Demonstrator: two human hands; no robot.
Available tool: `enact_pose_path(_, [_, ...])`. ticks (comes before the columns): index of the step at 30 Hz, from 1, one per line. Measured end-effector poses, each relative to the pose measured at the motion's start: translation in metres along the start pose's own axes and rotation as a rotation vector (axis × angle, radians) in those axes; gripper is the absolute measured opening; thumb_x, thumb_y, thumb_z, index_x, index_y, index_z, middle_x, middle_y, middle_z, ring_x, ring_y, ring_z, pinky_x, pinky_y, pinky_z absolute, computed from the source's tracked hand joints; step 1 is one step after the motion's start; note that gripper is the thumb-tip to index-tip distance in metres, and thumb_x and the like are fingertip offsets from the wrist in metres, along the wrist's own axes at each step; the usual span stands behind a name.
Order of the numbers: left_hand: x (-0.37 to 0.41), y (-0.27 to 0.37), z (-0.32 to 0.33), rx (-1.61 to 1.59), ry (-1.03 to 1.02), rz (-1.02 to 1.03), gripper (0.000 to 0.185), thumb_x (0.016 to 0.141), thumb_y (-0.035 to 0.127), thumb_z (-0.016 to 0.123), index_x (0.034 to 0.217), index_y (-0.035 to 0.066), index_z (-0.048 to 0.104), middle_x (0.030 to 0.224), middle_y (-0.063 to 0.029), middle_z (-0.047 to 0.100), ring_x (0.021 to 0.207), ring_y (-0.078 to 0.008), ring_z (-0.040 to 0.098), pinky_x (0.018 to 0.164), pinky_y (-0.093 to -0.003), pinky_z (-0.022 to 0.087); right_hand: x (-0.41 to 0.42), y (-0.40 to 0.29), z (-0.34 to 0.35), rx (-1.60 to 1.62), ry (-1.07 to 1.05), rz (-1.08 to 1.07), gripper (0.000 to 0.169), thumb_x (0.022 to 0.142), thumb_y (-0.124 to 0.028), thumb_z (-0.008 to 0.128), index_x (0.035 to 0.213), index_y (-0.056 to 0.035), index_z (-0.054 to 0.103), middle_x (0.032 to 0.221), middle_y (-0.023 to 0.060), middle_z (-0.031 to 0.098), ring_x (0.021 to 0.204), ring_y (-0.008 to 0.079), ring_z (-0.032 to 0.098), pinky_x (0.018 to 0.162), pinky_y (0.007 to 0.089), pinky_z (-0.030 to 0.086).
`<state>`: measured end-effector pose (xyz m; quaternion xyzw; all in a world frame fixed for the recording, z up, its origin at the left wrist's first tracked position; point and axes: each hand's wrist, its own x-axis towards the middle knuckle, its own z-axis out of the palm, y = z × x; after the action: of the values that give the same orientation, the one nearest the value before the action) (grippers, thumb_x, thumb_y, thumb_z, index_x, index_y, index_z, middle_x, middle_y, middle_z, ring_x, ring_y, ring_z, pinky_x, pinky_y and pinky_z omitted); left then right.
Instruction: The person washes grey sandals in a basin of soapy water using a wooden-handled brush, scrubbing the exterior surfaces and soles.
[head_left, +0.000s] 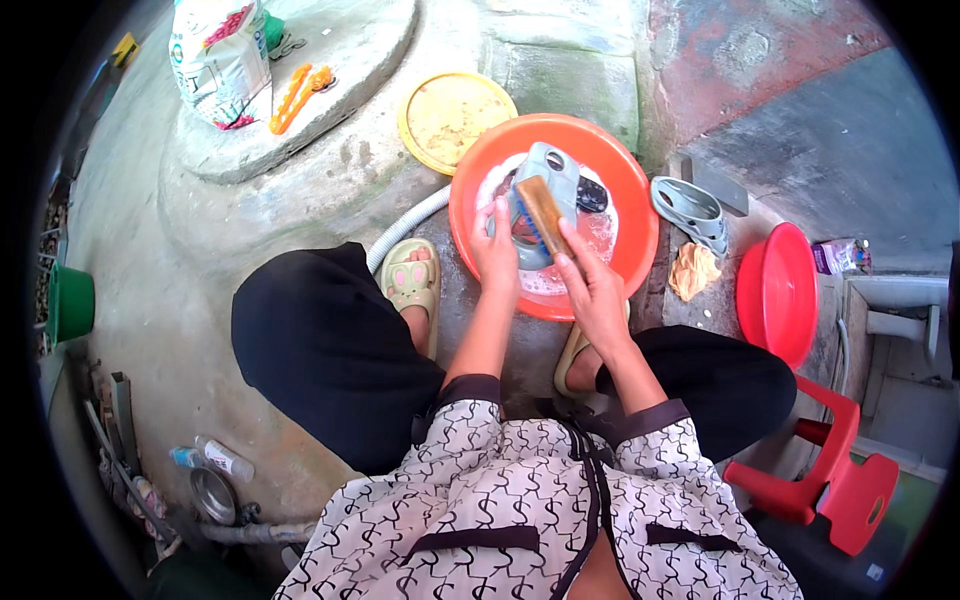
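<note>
Over an orange plastic basin (637, 225) of soapy water, my left hand (495, 247) grips a grey plastic shoe (553, 169) by its near left side. My right hand (596, 289) holds a wooden scrubbing brush (541, 206) with blue bristles. The brush lies across the shoe, bristles facing left towards it; whether they press on the surface I cannot tell. Behind the shoe, a black object (592, 195) sits partly hidden among the suds. A similar grey shoe (688, 210) rests on the ground to the basin's right.
A yellow lid (454, 116) lies behind the basin, and a grey corrugated hose (409, 221) runs along its left. On the right are a crumpled tan cloth (694, 271), a red basin (780, 292) tilted on edge and a red plastic chair (825, 465). A white bag (225, 75) stands far left.
</note>
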<state>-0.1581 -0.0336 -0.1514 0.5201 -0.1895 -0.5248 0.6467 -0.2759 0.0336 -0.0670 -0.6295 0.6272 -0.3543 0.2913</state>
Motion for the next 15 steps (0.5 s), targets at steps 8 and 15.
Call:
enact_pose_path(8, [-0.014,0.008,0.010,-0.090,-0.202,-0.144,0.040,0.096,0.037,0.060,0.103,-0.002,0.064,0.089,-0.0034,0.061,0.077,-0.0090,0.055,0.067,-0.0239,0.046,0.026,-0.050,-0.020,-0.199,-0.104,0.216,0.039,0.094,-0.022,0.059,0.133,-0.0164,0.056,0.097,0.0228,0.066,0.091,0.0371,0.066,0.074,0.0391,0.051])
enact_pose_path(15, [-0.031,0.021,0.016,-0.119,-0.245,-0.184,0.036,0.096,0.032,0.060,0.108,-0.001,0.065,0.097,-0.0051,0.064,0.086,-0.0100,0.058,0.074,-0.0247,0.048,-0.005,-0.043,-0.010,-0.460,-0.007,0.089,0.042,0.094,-0.018,0.058,0.136,-0.0135,0.052,0.092,0.0268,0.065,0.088,0.0390,0.066,0.071,0.0417,0.052])
